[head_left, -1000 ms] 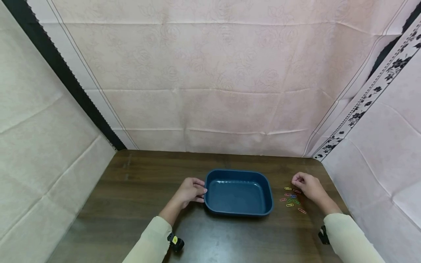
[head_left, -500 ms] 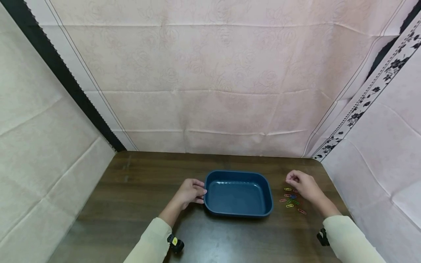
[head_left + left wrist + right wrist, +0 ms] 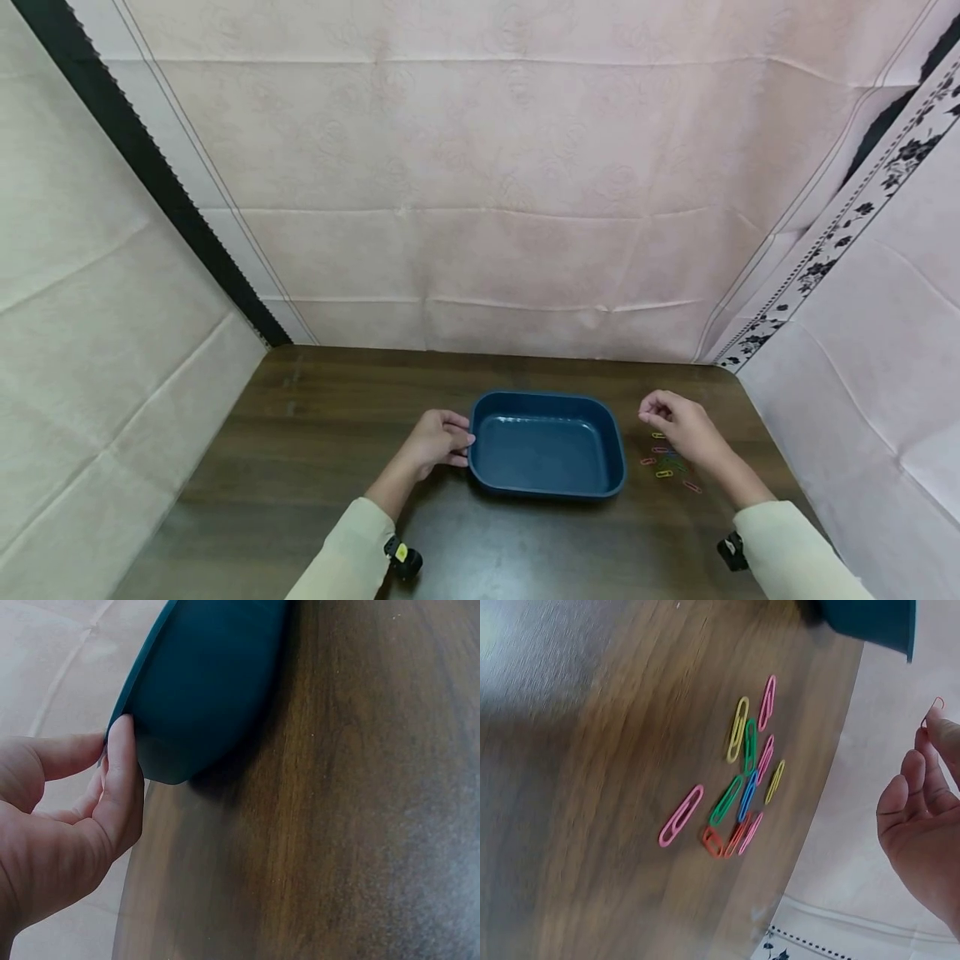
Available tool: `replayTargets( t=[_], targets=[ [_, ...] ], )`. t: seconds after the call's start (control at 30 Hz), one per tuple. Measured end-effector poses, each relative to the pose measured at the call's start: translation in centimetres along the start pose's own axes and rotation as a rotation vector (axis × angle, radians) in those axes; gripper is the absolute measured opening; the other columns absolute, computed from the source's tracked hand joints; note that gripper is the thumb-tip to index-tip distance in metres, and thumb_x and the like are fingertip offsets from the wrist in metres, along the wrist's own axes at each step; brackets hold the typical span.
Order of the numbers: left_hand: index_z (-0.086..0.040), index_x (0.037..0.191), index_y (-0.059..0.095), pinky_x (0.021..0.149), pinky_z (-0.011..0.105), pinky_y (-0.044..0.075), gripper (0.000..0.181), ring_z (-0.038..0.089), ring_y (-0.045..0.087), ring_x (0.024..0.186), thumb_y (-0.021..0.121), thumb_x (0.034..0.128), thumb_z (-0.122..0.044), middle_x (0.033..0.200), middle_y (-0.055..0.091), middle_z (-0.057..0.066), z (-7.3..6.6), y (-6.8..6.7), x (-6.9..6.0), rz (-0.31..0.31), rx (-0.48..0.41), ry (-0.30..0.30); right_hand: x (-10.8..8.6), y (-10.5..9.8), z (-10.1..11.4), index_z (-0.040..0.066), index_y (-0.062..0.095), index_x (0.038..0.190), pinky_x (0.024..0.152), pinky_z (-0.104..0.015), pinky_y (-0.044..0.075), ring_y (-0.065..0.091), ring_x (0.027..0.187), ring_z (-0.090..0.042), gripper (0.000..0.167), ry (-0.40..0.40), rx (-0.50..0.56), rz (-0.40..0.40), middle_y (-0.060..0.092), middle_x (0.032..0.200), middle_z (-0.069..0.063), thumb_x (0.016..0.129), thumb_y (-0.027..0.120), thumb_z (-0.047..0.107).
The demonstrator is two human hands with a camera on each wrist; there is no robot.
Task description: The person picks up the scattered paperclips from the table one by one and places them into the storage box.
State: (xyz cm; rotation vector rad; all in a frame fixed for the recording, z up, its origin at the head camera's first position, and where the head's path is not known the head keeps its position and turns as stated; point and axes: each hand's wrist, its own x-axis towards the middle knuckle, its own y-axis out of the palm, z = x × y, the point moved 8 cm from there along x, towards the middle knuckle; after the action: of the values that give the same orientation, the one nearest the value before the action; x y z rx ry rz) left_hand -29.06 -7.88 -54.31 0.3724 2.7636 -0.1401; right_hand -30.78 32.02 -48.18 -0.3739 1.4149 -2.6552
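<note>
A deep blue rectangular tray (image 3: 547, 457) with rounded corners stands on the wooden table. At its left end, my left hand (image 3: 437, 442) pinches the rim between thumb and fingers, as the left wrist view confirms on the tray wall (image 3: 202, 682). My right hand (image 3: 684, 427) is raised right of the tray, pinching a red paper clip (image 3: 938, 703) whose loop pokes out past the fingertips. Below that hand lie several loose paper clips: pink (image 3: 681, 816), yellow (image 3: 737, 729), green (image 3: 726, 801), blue (image 3: 748, 796) and orange-red (image 3: 712, 842). Some lie close together or touch.
The brown wooden table (image 3: 315, 483) ends at a far edge against a pale cloth (image 3: 480, 250). More cloth hangs on the left (image 3: 127, 375) and right (image 3: 885, 350) sides. Each wrist wears a small black camera.
My right hand has moved left from above the paper clips toward the tray. The left hand and the tray stay in place.
</note>
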Motion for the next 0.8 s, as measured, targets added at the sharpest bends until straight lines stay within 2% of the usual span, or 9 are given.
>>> replayTargets(
  t=[0.3, 0.5, 0.8],
  targets=[
    [0.01, 0.128, 0.056, 0.071, 0.036, 0.067, 0.03, 0.026, 0.067, 0.084, 0.063, 0.1013, -0.003, 0.101, 0.065, 0.019, -0.1, -0.1, -0.1, 0.0, 0.004, 0.004, 0.4, 0.6, 2.2, 0.016, 0.067, 0.096, 0.068, -0.021, 0.052, 0.056, 0.08, -0.007, 0.005, -0.059, 0.047, -0.021, 0.064, 0.089, 0.003, 0.098, 0.071, 0.013],
    [0.01, 0.129, 0.055, 0.072, 0.036, 0.067, 0.031, 0.025, 0.067, 0.083, 0.062, 0.1016, -0.002, 0.105, 0.065, 0.023, -0.1, 0.0, 0.0, 0.007, 0.003, 0.007, 0.6, 1.1, 4.2, 0.013, 0.067, 0.097, 0.068, -0.021, 0.053, 0.058, 0.08, -0.006, 0.005, -0.086, 0.103, 0.015, 0.065, 0.09, 0.003, 0.098, 0.071, 0.017],
    [0.01, 0.128, 0.055, 0.072, 0.035, 0.067, 0.03, 0.022, 0.066, 0.081, 0.062, 0.1015, -0.002, 0.101, 0.065, 0.018, -0.1, -0.1, 0.0, 0.008, 0.004, 0.006, 1.1, 2.3, 7.0, 0.01, 0.068, 0.097, 0.067, -0.022, 0.054, 0.057, 0.079, -0.007, 0.008, -0.143, 0.148, 0.086, 0.065, 0.089, 0.005, 0.099, 0.07, 0.018]
  ],
)
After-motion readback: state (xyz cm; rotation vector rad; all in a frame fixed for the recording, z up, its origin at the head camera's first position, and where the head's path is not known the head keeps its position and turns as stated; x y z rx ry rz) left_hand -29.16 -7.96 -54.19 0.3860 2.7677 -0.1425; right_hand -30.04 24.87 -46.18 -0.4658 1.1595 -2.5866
